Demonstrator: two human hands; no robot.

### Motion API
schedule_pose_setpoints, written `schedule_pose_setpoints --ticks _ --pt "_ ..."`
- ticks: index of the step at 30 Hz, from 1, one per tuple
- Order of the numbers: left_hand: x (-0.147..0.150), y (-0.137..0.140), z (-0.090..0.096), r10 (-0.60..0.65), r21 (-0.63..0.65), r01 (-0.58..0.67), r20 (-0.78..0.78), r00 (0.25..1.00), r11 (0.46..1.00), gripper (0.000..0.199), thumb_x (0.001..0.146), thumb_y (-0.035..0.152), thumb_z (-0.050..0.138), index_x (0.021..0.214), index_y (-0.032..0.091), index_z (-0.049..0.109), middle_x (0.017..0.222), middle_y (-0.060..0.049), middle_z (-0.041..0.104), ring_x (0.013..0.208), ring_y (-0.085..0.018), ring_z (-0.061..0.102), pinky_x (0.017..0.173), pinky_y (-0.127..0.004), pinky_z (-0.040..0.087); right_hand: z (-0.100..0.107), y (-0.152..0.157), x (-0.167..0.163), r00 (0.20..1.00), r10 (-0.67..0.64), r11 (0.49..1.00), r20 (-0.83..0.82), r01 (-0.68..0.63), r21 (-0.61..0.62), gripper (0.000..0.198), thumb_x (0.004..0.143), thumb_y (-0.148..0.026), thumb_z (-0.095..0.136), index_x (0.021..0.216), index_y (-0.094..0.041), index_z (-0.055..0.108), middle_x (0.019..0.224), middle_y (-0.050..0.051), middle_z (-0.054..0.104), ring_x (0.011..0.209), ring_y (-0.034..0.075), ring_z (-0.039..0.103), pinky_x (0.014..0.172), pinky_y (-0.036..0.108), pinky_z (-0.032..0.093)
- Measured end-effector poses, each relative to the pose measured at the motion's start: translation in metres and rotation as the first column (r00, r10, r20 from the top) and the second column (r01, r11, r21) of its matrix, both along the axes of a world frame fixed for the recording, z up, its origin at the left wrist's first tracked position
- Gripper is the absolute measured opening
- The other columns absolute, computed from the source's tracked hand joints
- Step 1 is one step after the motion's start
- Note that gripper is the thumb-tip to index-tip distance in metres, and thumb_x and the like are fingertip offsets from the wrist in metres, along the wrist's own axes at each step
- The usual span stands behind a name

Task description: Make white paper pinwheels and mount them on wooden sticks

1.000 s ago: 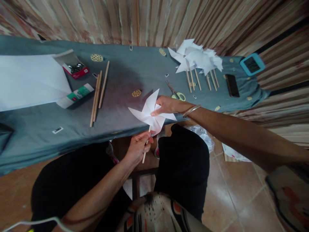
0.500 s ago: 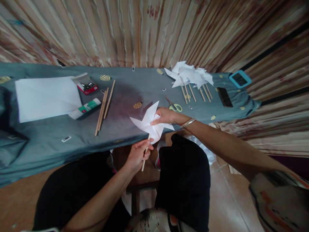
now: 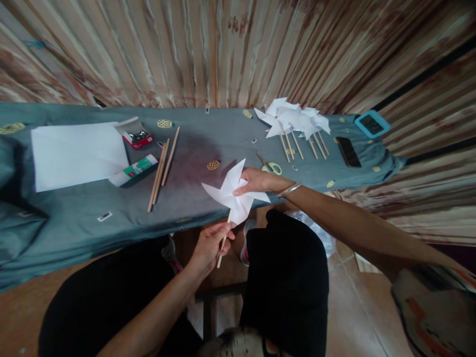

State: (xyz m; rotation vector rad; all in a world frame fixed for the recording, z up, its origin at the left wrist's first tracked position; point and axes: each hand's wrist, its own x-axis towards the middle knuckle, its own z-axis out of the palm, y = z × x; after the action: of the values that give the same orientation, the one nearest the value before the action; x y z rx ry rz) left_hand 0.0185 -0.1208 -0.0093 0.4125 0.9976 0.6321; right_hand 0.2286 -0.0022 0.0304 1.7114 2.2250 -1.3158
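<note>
1. Appearing over the near edge of the cloth-covered table (image 3: 193, 181), a white paper pinwheel (image 3: 241, 206) is being held by both hands, its wooden stick (image 3: 219, 260) pointing toward the person.
2. The left hand (image 3: 211, 242) is gripping the stick just below the blades.
3. The right hand (image 3: 256, 180) is pinching the paper, thumb pressing near the centre; a bracelet (image 3: 289, 190) is circling that wrist.
4. Scissors (image 3: 274, 168) are lying just beyond the right hand.
5. Further pinwheels (image 3: 293, 119) are overlapping behind them, a phone (image 3: 348, 151) lying nearby.
6. Three loose sticks (image 3: 159, 173) are lying leftward, near an open red box (image 3: 143, 143) containing small metal items.
</note>
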Motion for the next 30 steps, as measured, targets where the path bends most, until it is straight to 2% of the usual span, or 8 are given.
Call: schedule_pose_setpoints --ticks 5,12,18,22,25,27,29,30 --pt "0.0 -0.001 -0.002 -0.013 0.019 0.013 0.005 1.0 1.0 0.055 0.047 0.051 0.089 0.078 0.008 0.072 0.052 0.004 0.058 0.03 -0.002 0.035 0.036 -0.02 0.013 -0.002 -0.001 0.001 1.0 0.015 1.0 -0.024 -0.015 0.018 0.027 0.078 -0.034 0.075 0.094 -0.013 0.075 0.093 0.004 0.077 0.079 0.017 0.065 0.07 0.022 0.046" --pt "-0.001 0.0 -0.001 -0.024 0.018 0.024 0.001 1.0 1.0 0.053 0.05 0.05 0.088 0.078 0.008 0.071 0.053 0.004 0.058 0.031 -0.002 0.036 0.035 -0.02 0.014 -0.001 -0.004 -0.001 0.999 -0.049 0.998 0.003 0.048 0.03 0.027 0.076 -0.036 0.076 0.092 -0.015 0.076 0.092 0.004 0.077 0.082 0.019 0.067 0.071 0.024 0.046" --pt "-0.003 0.006 0.005 -0.019 0.026 0.018 0.05 0.999 1.0 0.053 0.047 0.048 0.089 0.075 0.009 0.069 0.052 0.004 0.057 0.031 -0.002 0.034 0.036 -0.019 0.013 0.006 -0.013 -0.001 0.959 -0.228 0.973 -0.17 0.217 -0.082 0.034 0.066 -0.046 0.083 0.083 -0.017 0.078 0.082 0.003 0.077 0.073 0.018 0.065 0.068 0.026 0.047" --pt "-0.006 0.013 0.014 -0.015 0.049 0.011 0.073 0.997 0.999 0.053 0.045 0.048 0.091 0.075 0.009 0.07 0.051 0.004 0.058 0.031 -0.001 0.034 0.035 -0.019 0.013 0.016 -0.015 0.001 0.927 -0.338 0.94 -0.165 0.323 -0.112 0.042 0.065 -0.057 0.08 0.078 -0.017 0.077 0.072 0.001 0.073 0.064 0.014 0.06 0.061 0.025 0.043" --pt "-0.007 0.02 0.022 -0.013 0.072 0.008 0.082 0.997 0.997 0.053 0.045 0.048 0.091 0.074 0.009 0.071 0.051 0.004 0.058 0.03 -0.001 0.035 0.034 -0.019 0.013 0.023 -0.013 0.006 0.874 -0.431 0.902 -0.224 0.421 -0.095 0.052 0.069 -0.068 0.071 0.079 -0.017 0.075 0.065 -0.001 0.068 0.056 0.012 0.054 0.054 0.025 0.037" --pt "-0.007 0.026 0.028 -0.001 0.092 -0.007 0.084 0.996 0.996 0.052 0.045 0.048 0.091 0.074 0.009 0.072 0.051 0.004 0.059 0.03 -0.001 0.035 0.034 -0.018 0.013 0.027 -0.013 0.009 0.796 -0.493 0.858 -0.352 0.511 -0.047 0.053 0.069 -0.07 0.07 0.082 -0.019 0.075 0.07 0.0 0.07 0.06 0.013 0.057 0.058 0.025 0.042" --pt "-0.008 0.035 0.035 0.018 0.116 -0.027 0.082 0.996 0.993 0.053 0.045 0.049 0.092 0.075 0.01 0.072 0.051 0.004 0.059 0.029 -0.001 0.034 0.033 -0.018 0.014 0.028 -0.013 0.013 0.683 -0.514 0.777 -0.518 0.627 0.056 0.051 0.067 -0.067 0.075 0.089 -0.021 0.076 0.087 0.001 0.075 0.08 0.016 0.064 0.076 0.028 0.048" --pt "-0.009 0.04 0.038 0.032 0.128 -0.042 0.082 0.996 0.991 0.054 0.044 0.05 0.092 0.074 0.01 0.072 0.051 0.004 0.059 0.029 0.0 0.034 0.033 -0.017 0.014 0.027 -0.014 0.013 0.597 -0.528 0.707 -0.604 0.703 0.077 0.052 0.066 -0.066 0.076 0.093 -0.022 0.076 0.095 0.002 0.076 0.091 0.018 0.066 0.086 0.03 0.048"
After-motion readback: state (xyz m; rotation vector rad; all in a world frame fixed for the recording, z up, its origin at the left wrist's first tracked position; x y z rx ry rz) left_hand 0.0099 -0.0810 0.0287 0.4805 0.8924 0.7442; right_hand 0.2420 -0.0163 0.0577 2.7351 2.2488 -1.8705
